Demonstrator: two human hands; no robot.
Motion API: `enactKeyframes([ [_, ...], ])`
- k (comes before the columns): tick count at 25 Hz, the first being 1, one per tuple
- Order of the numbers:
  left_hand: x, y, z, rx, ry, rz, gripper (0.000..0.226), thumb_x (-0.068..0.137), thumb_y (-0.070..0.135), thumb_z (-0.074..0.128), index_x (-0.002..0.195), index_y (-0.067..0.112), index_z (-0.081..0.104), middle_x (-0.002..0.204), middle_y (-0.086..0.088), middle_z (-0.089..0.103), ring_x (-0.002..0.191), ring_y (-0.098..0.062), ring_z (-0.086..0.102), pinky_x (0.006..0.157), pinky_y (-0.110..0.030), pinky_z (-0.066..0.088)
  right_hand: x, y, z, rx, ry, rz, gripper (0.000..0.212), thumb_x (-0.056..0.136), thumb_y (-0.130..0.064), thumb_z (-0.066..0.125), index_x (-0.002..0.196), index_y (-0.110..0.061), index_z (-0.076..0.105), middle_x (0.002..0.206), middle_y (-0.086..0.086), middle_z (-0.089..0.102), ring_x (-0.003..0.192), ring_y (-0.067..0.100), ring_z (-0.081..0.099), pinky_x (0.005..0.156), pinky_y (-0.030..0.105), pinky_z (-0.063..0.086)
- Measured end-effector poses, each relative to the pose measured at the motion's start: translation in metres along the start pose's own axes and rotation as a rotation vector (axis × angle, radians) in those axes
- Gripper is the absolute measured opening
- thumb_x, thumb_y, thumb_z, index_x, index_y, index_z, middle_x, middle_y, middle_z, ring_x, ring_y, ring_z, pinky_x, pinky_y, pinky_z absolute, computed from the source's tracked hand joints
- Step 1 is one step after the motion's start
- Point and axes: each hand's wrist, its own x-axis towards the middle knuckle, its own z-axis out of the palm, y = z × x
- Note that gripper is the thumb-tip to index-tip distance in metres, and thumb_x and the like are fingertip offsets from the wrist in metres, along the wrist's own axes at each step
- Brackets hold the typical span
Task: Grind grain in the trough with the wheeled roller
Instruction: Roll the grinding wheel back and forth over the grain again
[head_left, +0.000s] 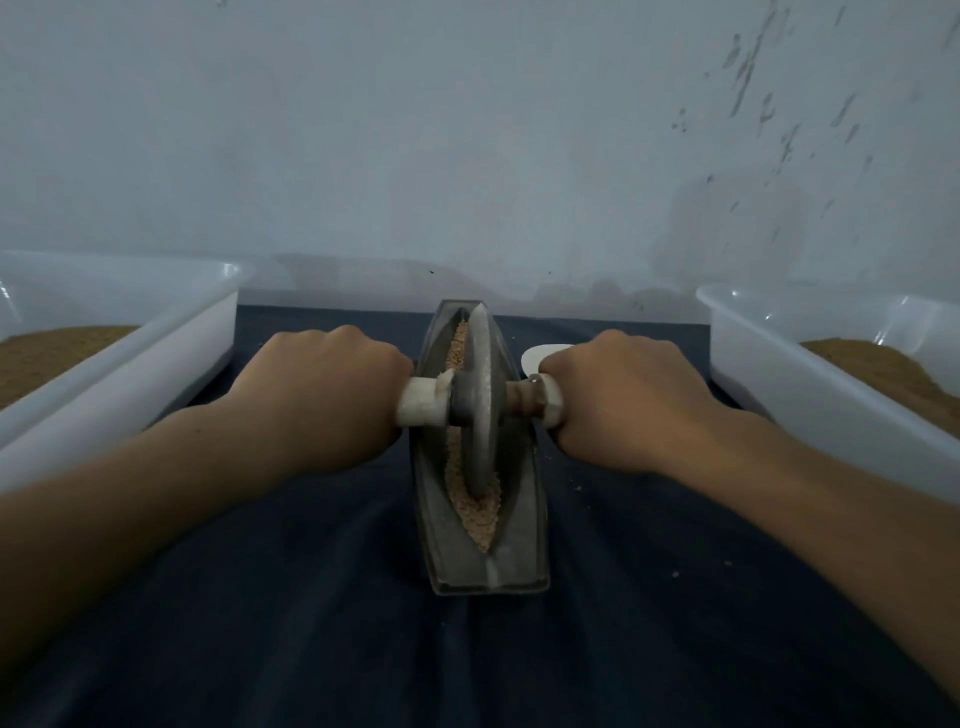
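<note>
Bare left grip (322, 387), bare right grip (628, 400), forearms (130, 499) uncovered to the frame's edge

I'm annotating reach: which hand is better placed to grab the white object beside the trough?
Right. The right hand grips the roller handle just beside the white object; the left hand is across the trough.

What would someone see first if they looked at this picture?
The grey wheeled roller stands upright in the middle, set in a boat-shaped metal trough with pale grain in it. The left hand and the right hand each grip a handle end on either side of the wheel. The left tub and the right tub, both clear plastic, sit at the sides with brown powder inside.
</note>
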Motion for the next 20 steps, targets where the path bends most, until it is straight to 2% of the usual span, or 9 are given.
enactKeyframes([
  [4, 0.018, -0.002, 0.011, 0.055, 0.091, -0.026, 0.016, 0.084, 0.048, 0.056, 0.079, 0.033, 0.055, 0.066, 0.009, 0.049, 0.053, -0.013, 0.043, 0.044, -0.023, 0.018, 0.019, 0.005, 0.018, -0.012, 0.01, 0.042, 0.008, 0.07, -0.035, 0.056, 0.068, -0.029, 0.051, 0.06, -0.009, 0.053, 0.052, 0.014, 0.049, 0.046, 0.025, 0.027],
  [7, 0.042, 0.001, 0.025, 0.115, 0.204, -0.056, 0.013, 0.081, 0.03, 0.064, 0.073, 0.028, 0.053, 0.057, 0.006, 0.036, 0.048, -0.02, 0.037, 0.045, -0.023, 0.015, 0.042, 0.007, 0.036, 0.001, 0.101, 0.135, 0.021, 0.078, -0.039, 0.061, 0.067, -0.028, 0.048, 0.062, -0.007, 0.051, 0.055, 0.015, 0.047, 0.047, 0.025, 0.025],
  [9, 0.056, -0.001, 0.031, 0.125, 0.25, -0.092, 0.015, 0.078, 0.02, 0.067, 0.072, 0.022, 0.053, 0.055, 0.001, 0.037, 0.047, -0.022, 0.033, 0.047, -0.023, 0.012, 0.056, 0.006, 0.043, 0.031, 0.129, 0.176, 0.023, 0.082, -0.041, 0.06, 0.07, -0.027, 0.047, 0.066, -0.005, 0.052, 0.06, 0.018, 0.05, 0.05, 0.026, 0.03],
  [11, 0.064, -0.002, 0.034, 0.101, 0.266, -0.094, 0.015, 0.077, 0.021, 0.069, 0.073, 0.019, 0.054, 0.057, -0.003, 0.048, 0.047, -0.025, 0.041, 0.047, -0.024, 0.015, 0.062, 0.004, 0.044, 0.036, 0.147, 0.173, 0.019, 0.082, -0.04, 0.062, 0.075, -0.028, 0.049, 0.071, -0.003, 0.053, 0.067, 0.024, 0.057, 0.054, 0.029, 0.036],
  [13, 0.058, -0.001, 0.036, 0.05, 0.259, -0.118, 0.013, 0.081, 0.023, 0.065, 0.077, 0.021, 0.054, 0.064, -0.004, 0.056, 0.054, -0.029, 0.055, 0.048, -0.027, 0.024, 0.058, 0.002, 0.039, 0.009, 0.143, 0.138, 0.017, 0.082, -0.035, 0.065, 0.078, -0.028, 0.05, 0.07, -0.002, 0.05, 0.067, 0.025, 0.055, 0.053, 0.029, 0.033],
  [14, 0.05, 0.001, 0.036, 0.037, 0.262, -0.133, 0.013, 0.083, 0.024, 0.063, 0.077, 0.022, 0.052, 0.065, -0.003, 0.055, 0.056, -0.029, 0.056, 0.049, -0.028, 0.026, 0.053, -0.001, 0.033, -0.009, 0.132, 0.118, 0.017, 0.081, -0.033, 0.066, 0.078, -0.028, 0.049, 0.068, -0.004, 0.047, 0.066, 0.024, 0.053, 0.051, 0.028, 0.028],
  [16, 0.029, 0.007, 0.027, 0.054, 0.267, -0.13, 0.018, 0.084, 0.028, 0.062, 0.075, 0.025, 0.046, 0.06, 0.003, 0.044, 0.048, -0.021, 0.041, 0.047, -0.027, 0.021, 0.034, -0.005, 0.017, -0.015, 0.089, 0.089, 0.017, 0.078, -0.031, 0.066, 0.077, -0.029, 0.049, 0.067, -0.006, 0.045, 0.064, 0.022, 0.049, 0.05, 0.027, 0.025],
  [18, 0.004, 0.01, 0.008, 0.106, 0.22, -0.084, 0.024, 0.083, 0.035, 0.06, 0.074, 0.029, 0.039, 0.058, 0.007, 0.032, 0.045, -0.014, 0.022, 0.044, -0.026, 0.013, 0.009, -0.007, 0.003, 0.029, 0.033, 0.07, 0.015, 0.074, -0.028, 0.063, 0.075, -0.027, 0.048, 0.066, -0.008, 0.048, 0.061, 0.019, 0.05, 0.05, 0.028, 0.028],
  [20, -0.017, 0.009, -0.01, 0.144, 0.159, -0.054, 0.027, 0.079, 0.044, 0.058, 0.072, 0.033, 0.035, 0.058, 0.009, 0.028, 0.045, -0.011, 0.018, 0.044, -0.026, 0.012, -0.019, -0.006, -0.008, 0.027, 0.073, 0.026, 0.02, 0.067, -0.029, 0.065, 0.069, -0.028, 0.045, 0.059, -0.01, 0.04, 0.051, 0.008, 0.038, 0.045, 0.024, 0.022],
])
